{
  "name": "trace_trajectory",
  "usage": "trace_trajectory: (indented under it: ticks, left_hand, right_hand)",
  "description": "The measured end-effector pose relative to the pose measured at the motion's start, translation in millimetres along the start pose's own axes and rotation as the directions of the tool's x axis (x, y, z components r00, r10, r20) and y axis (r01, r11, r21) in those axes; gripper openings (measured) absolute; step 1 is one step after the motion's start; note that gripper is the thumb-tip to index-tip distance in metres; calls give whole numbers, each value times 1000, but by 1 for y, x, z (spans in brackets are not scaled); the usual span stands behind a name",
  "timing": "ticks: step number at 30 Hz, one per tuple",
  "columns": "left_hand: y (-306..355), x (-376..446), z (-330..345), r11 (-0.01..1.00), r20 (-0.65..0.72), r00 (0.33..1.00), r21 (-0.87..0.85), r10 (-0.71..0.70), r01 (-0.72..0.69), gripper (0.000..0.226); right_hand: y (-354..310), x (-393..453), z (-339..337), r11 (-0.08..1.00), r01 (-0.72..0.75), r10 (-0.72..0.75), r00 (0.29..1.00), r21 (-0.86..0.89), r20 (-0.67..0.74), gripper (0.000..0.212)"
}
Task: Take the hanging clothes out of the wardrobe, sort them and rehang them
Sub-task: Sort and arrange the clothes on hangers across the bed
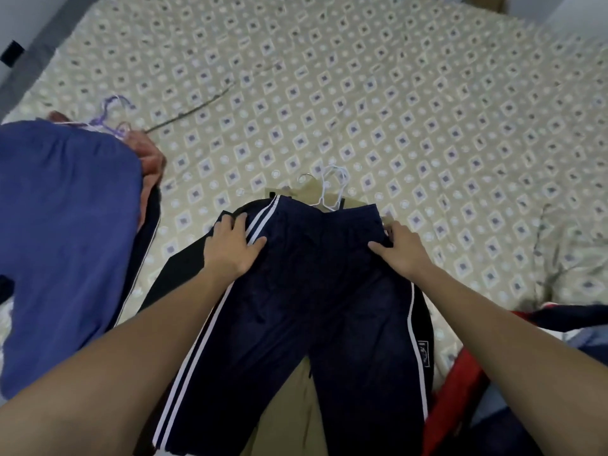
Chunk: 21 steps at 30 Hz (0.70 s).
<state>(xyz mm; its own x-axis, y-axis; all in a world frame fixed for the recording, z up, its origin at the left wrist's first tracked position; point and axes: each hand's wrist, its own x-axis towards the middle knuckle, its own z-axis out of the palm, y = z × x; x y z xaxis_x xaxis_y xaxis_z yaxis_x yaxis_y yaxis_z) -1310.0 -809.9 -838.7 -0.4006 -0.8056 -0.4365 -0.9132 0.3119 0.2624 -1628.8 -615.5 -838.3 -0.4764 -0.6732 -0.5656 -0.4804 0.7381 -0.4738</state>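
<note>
left hand [232, 246]: your fingers flat on navy track shorts [302, 307], waistband's left end
right hand [399, 246]: your fingers curled, gripping waistband's right end

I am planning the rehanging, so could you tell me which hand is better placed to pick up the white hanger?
Probably the right hand: the white hanger lies above the navy track pants waistband, nearer it than the left hand.

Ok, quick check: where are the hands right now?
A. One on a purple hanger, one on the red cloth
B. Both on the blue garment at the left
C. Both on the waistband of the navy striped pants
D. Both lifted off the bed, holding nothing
C: the left hand and right hand both rest at the waist of the navy pants, which lie on the bed.
</note>
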Motion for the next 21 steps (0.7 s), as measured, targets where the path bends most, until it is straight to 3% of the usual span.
trace_trajectory:
  ticks: [5, 9, 12, 17, 21]
  left_hand:
    - [4, 17, 5, 999, -14, 999, 0, 52, -52, 70]
    - [10, 22, 8, 995, -42, 996, 58, 80, -78, 58]
    - [11, 24, 12, 986, -2, 994, 125, 109, -108, 61]
    - [11, 22, 13, 983, 1, 993, 146, 116, -115, 57]
    - [11, 4, -5, 983, -70, 981, 31, 181, -179, 49]
  right_hand:
    - [-7, 7, 10, 995, -27, 27, 1000, -100, 3, 78]
    - [-3, 13, 14, 997, -19, 17, 999, -73, -30, 57]
    - [1, 14, 17, 998, -6, 6, 1000, -55, -9, 56]
    - [-2, 1, 16, 997, 48, -43, 995, 64, -85, 41]
    - [-9, -32, 1, 974, 107, -74, 983, 200, -169, 33]
